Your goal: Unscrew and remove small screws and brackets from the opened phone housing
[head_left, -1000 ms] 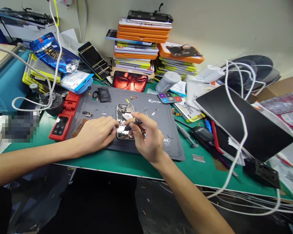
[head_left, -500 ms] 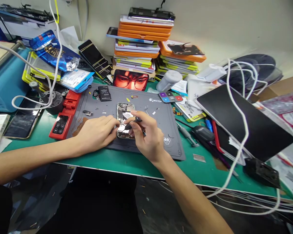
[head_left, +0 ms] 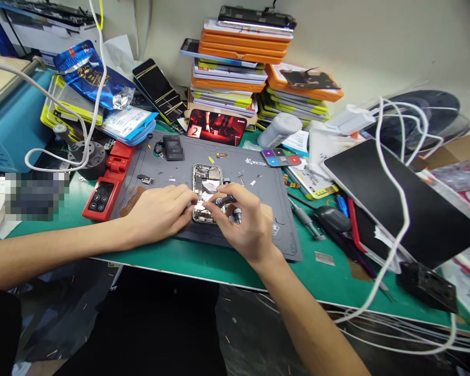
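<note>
An opened phone [head_left: 198, 177] lies on the grey work mat [head_left: 227, 156], its circuit board and inner parts bare. My left hand [head_left: 160, 210] rests on the mat, its curled fingertips closed at the phone's left edge. Between thumb and fingers my right hand [head_left: 251, 225] pinches a slim dark screwdriver [head_left: 225, 200] with a ridged grip. The tool slants over the phone's lower part; its exact tip is too small to make out. Another ridged metal piece [head_left: 237, 214] shows under the right fingers, partly hidden.
Left on the mat are a small module [head_left: 145, 179] and a blurred dark block [head_left: 173, 148]. A lit phone screen [head_left: 216, 127] leans behind. A red device [head_left: 102, 196] borders the mat's left side. Tools [head_left: 306, 219], a black panel [head_left: 403, 198] and a white cable [head_left: 391, 172] crowd the right.
The view has shifted, moving the scene slightly rightward. In my right hand the screwdriver has turned and lies flatter. The picture on the propped screen differs.
</note>
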A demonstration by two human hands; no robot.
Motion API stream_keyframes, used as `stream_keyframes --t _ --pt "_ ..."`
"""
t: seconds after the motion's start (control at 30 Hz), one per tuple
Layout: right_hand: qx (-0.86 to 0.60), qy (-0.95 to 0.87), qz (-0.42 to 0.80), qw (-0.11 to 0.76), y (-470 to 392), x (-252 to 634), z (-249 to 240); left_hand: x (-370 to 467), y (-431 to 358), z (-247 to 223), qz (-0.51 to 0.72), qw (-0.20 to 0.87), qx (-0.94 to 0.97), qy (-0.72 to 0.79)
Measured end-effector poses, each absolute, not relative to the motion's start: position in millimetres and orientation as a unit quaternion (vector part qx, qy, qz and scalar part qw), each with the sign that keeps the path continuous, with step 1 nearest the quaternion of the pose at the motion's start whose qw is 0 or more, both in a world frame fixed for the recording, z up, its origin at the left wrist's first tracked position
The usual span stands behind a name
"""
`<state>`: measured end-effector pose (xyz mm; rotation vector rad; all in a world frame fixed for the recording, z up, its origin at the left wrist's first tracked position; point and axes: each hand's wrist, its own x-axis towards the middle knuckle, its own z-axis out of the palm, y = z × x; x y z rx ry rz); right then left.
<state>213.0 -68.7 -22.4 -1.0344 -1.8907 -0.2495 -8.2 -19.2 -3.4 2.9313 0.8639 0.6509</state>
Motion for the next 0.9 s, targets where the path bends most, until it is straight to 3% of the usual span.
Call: stream_keyframes --t 0.9 --pt "-0.379 -0.809 0.056 0.447 -73.8 216.9 -25.1 -7.5 -20.7 -5.5 0.185 -0.003 0.944 0.272"
